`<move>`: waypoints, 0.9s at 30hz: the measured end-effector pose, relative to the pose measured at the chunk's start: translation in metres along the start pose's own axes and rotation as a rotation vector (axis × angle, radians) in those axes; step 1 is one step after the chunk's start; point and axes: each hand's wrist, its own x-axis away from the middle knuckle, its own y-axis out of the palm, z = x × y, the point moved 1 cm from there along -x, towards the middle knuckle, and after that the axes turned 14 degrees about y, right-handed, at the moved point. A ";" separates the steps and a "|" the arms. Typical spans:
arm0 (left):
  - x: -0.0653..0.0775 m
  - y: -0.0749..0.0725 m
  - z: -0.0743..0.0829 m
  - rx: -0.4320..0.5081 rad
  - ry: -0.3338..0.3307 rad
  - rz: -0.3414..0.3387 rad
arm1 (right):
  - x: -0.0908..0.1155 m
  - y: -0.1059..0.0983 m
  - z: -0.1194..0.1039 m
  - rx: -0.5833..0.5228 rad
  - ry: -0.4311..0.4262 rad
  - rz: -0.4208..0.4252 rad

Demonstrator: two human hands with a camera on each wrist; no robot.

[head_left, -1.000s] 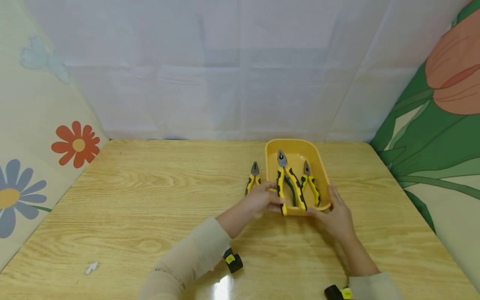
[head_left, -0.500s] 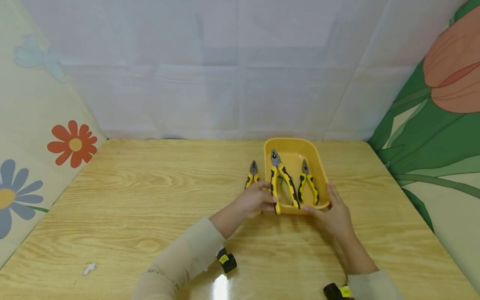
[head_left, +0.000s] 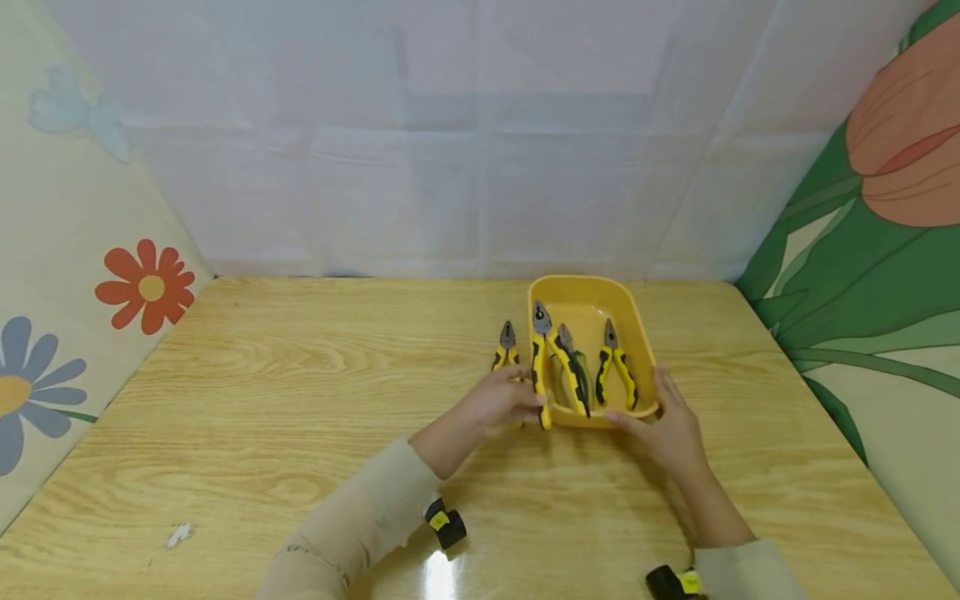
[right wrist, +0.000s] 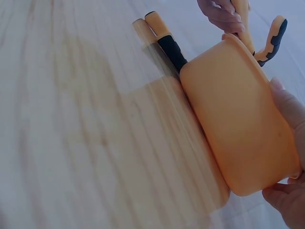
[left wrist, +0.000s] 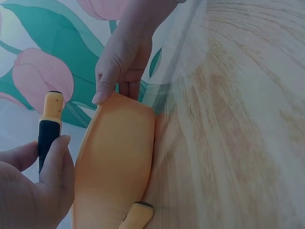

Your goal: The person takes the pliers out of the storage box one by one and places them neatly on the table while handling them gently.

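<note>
Beside a rounded yellow plastic tray (head_left: 585, 288), yellow-and-black-handled steel pliers (head_left: 507, 335); narrowly pinched in the left grip (head_left: 498, 400), larger yellow-and-black pliers (head_left: 542, 323), just shifted left above the rim, exposing green-handled pliers (head_left: 585, 367) inside, seemingly easier to reach; then small yellow-black pliers (head_left: 611, 339), right grip (head_left: 671, 429) holding the tray; wood-grain surface (head_left: 300, 433), daisy-printed panel (head_left: 45, 217), white sheet (head_left: 442, 183), tulip-printed panel (head_left: 900, 267)

In the head view, the handles of the outer pliers (head_left: 507, 336) are partly hidden by the left hand (head_left: 495, 403), and the green pliers (head_left: 566, 337) are partly covered by the gripped pliers (head_left: 539, 357). The white scrap (head_left: 179, 536) is too small to be identified. In the right wrist view, the inside of the bin (right wrist: 233, 109) is concealed by its wall.
</note>
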 end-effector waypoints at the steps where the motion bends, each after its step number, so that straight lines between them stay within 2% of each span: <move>1: 0.001 0.000 0.000 0.000 -0.004 -0.003 | 0.000 0.000 0.000 0.000 0.001 0.000; 5: 0.003 -0.002 0.001 -0.010 0.000 -0.018 | 0.001 -0.001 0.000 -0.004 0.005 -0.002; 18: 0.005 -0.008 0.004 -0.050 -0.012 0.029 | 0.001 -0.003 -0.003 -0.010 0.046 -0.023; 27: 0.006 -0.013 0.001 -0.059 -0.003 0.037 | 0.000 -0.001 -0.001 -0.010 0.028 -0.013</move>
